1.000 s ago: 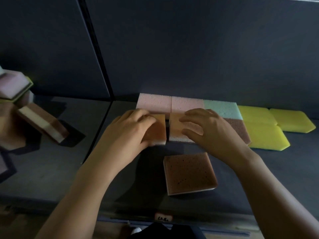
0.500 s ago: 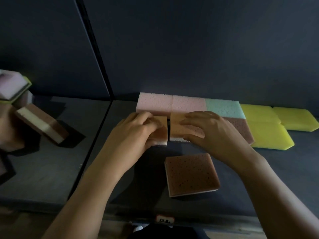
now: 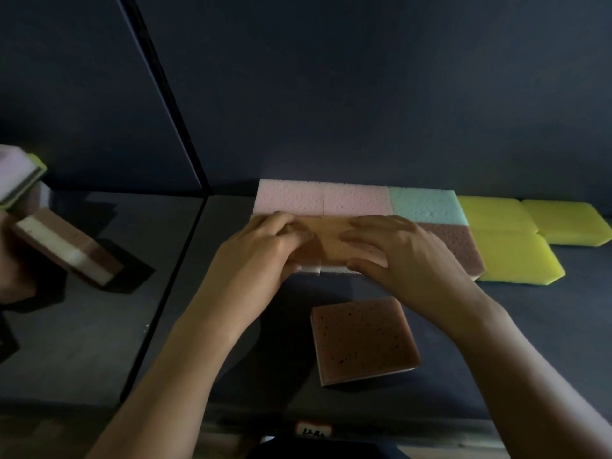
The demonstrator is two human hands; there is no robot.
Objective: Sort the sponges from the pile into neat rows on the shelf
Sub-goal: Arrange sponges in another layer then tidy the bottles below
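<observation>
Both hands lie flat on the second row of the shelf (image 3: pixel 546 326). The left hand (image 3: pixel 261 246) presses on one orange sponge (image 3: pixel 309 251), its fingers (image 3: pixel 291 226) curled together over the top. The right hand (image 3: pixel 400 256) covers the neighbouring orange sponge (image 3: pixel 351 246), with its fingers (image 3: pixel 374 223) slightly spread and its thumb hooked over the near edge. The two orange sponges now sit touching side by side, snug against the pink sponges (image 3: pixel 323 198) behind them. A teal sponge (image 3: pixel 424 203), a brown sponge (image 3: pixel 453 243) and three yellow sponges (image 3: pixel 516 256) continue the rows toward the shelf's right end.

The relation that matters next: a loose brown sponge (image 3: pixel 362 339) lies alone toward the shelf's front edge, directly nearer the person than the right hand and slightly skewed to the rows. The right hand looks closer to it, so it would likely draw back toward that front edge. More sponges (image 3: pixel 66 246) show at the far left, beyond a vertical divider.
</observation>
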